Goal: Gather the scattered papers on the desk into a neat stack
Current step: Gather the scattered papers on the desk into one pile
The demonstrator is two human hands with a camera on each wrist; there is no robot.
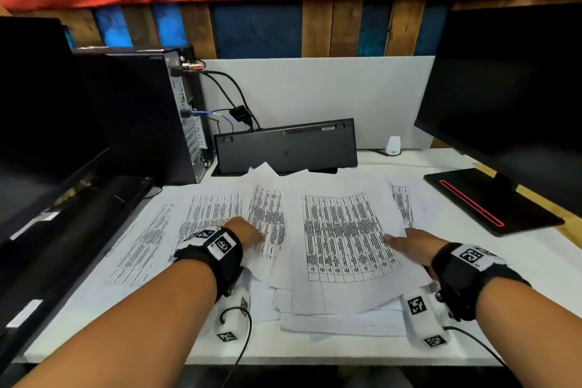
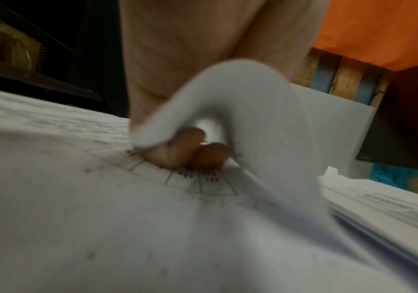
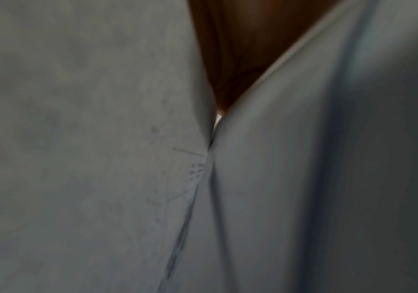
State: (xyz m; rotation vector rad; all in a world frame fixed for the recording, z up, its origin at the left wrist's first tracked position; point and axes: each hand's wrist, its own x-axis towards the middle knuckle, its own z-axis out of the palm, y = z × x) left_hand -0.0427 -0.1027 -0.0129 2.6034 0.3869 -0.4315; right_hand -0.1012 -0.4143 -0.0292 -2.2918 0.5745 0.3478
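Observation:
Several printed sheets lie fanned across the white desk (image 1: 519,277). The big table sheet (image 1: 343,236) lies on top of a loose pile (image 1: 340,321) at the front centre. My right hand (image 1: 406,241) holds that sheet's right edge, thumb on top and fingers hidden under it. Paper (image 3: 102,158) fills the right wrist view. My left hand (image 1: 248,231) lies on the left sheets (image 1: 151,242), its fingers tucked under a narrow printed sheet (image 1: 267,217). In the left wrist view that sheet (image 2: 240,95) arches over my curled fingertips (image 2: 190,152), which press on a printed page (image 2: 77,198).
A black keyboard (image 1: 286,148) leans upright against the back panel, with a computer tower (image 1: 141,116) and cables to its left. A monitor (image 1: 510,98) and its flat base (image 1: 491,201) stand on the right. Another dark screen fills the left. A small white device (image 1: 393,145) sits at the back.

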